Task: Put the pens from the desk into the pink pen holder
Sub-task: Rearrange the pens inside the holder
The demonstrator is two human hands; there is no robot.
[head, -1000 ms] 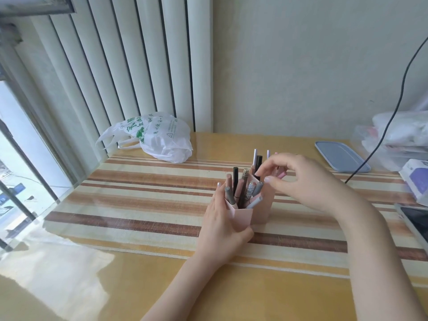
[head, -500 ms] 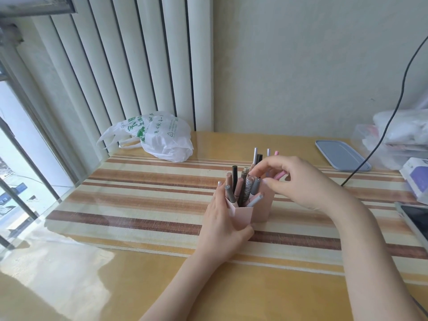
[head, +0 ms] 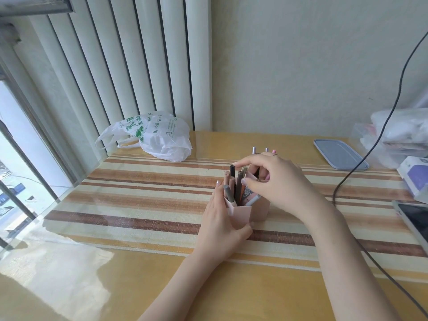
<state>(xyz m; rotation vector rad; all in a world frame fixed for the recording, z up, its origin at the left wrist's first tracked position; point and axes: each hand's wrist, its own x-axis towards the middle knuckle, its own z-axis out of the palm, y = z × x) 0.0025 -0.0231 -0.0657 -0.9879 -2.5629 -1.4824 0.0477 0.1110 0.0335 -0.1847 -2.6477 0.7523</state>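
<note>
Nearest to us, two bare forearms reach forward over a yellow desk [head: 97, 286] with a glossy top. Our left hand [head: 222, 224] wraps around the near left side of the pink pen holder [head: 240, 214], fingers along its left wall and thumb pressed on its front, so the hand is clamped on the holder. The holder stands upright on a striped runner [head: 139, 200] near the middle of the desk, and it is full of pens [head: 237, 186], dark, grey and pink, standing or leaning inside it. Our right hand [head: 280, 184] hovers over the holder's top, fingers curled close together among the pen tops; we cannot tell whether they pinch a pen. A black cable [head: 342, 181] runs down the right side. Farther back lie a white plastic bag [head: 159, 135] at the left and a grey-blue lid [head: 339, 155] at the right. Behind them hang vertical blinds [head: 120, 66].
</note>
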